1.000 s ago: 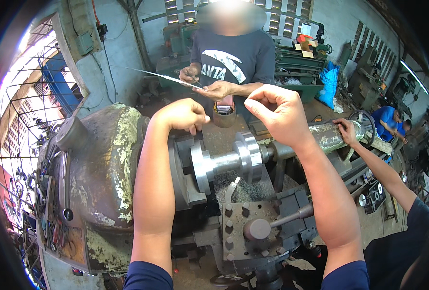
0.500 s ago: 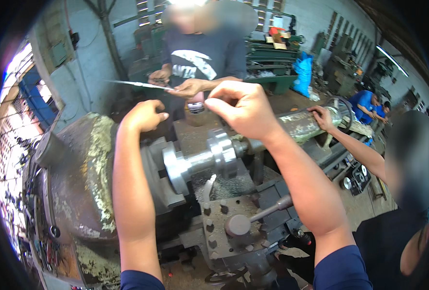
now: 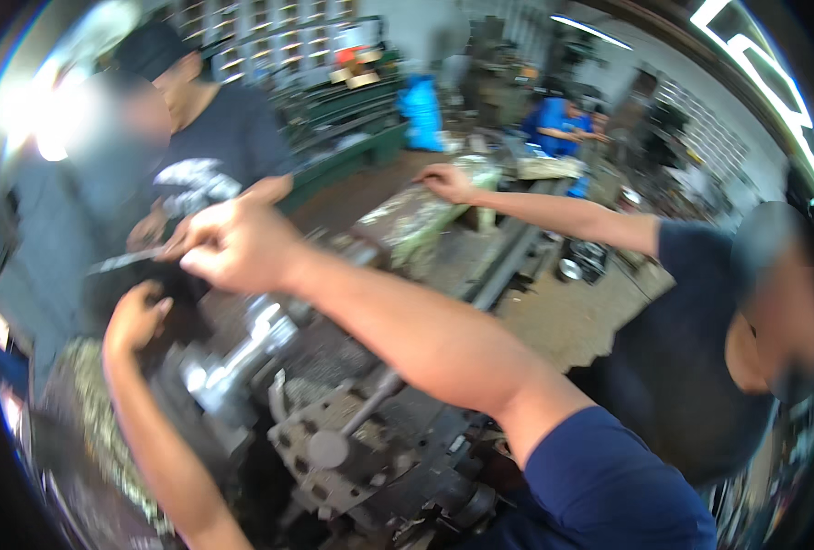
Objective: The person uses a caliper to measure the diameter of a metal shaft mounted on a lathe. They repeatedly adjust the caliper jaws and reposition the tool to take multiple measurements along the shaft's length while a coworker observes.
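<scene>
My right hand (image 3: 242,246) is raised over the lathe with thumb and fingers drawn together. Whatever it may pinch is hidden. My left hand (image 3: 135,316) hangs lower, beside the chuck, its fingers loosely bent and apart with nothing visible in them. Just beyond my right hand is a thin metal strip (image 3: 124,262), held by a co-worker's hands (image 3: 148,229). Below both my hands sits a shiny, spool-shaped metal workpiece (image 3: 232,365) between the dark chuck (image 3: 207,412) and the tailstock side. A cutting tool (image 3: 278,394) points up near the workpiece.
The tool post (image 3: 329,449) with its lever handle is in front of me. At right, another person (image 3: 682,367) rests a hand on the paint-worn tailstock (image 3: 425,215). A blue sack (image 3: 419,115) stands behind; people in blue (image 3: 558,128) are farther back.
The view has swung right, so the lathe and the person opposite now appear farther left. In the picture, my right hand is closer to the co-worker's hands and strip. Both my hands stay raised.
</scene>
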Demonstrator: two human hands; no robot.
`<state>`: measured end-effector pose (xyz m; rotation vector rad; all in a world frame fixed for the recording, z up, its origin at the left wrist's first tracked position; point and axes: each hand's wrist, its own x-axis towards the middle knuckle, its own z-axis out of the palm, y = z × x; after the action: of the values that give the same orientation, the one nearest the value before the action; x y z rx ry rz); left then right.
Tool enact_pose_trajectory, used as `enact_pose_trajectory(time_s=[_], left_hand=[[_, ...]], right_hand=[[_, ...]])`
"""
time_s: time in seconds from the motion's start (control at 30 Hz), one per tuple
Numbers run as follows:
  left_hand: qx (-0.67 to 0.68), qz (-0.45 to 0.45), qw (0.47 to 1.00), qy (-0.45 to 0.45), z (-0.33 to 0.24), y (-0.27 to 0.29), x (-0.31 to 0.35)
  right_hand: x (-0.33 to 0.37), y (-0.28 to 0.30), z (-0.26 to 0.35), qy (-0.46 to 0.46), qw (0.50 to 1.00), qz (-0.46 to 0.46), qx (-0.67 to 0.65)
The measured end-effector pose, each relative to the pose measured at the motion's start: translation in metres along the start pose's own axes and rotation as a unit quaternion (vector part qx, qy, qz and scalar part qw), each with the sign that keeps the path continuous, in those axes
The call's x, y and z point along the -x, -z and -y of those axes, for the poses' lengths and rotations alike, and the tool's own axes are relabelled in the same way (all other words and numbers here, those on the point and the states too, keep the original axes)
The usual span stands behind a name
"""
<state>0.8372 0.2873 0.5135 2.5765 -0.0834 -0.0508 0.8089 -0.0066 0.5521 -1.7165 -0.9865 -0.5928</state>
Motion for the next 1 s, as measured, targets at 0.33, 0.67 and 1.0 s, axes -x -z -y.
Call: enact_pose_trajectory(time_s=[0.33, 0.67, 1.0], left_hand=[[-0.051, -0.010, 0.998, 0.043, -0.007, 0.002, 0.010], [-0.071, 0.004, 0.996, 0.058, -0.016, 0.003, 0.014], [-0.075, 0.019, 0.995, 0.065, -0.023, 0.003, 0.016]], right_hand=[[-0.001, 0.001, -0.005, -0.088, 0.996, 0.024, 0.002], [0.003, 0.000, -0.014, -0.109, 0.991, 0.073, 0.008], [0.002, 0.001, -0.012, -0.100, 0.990, 0.090, 0.038]])
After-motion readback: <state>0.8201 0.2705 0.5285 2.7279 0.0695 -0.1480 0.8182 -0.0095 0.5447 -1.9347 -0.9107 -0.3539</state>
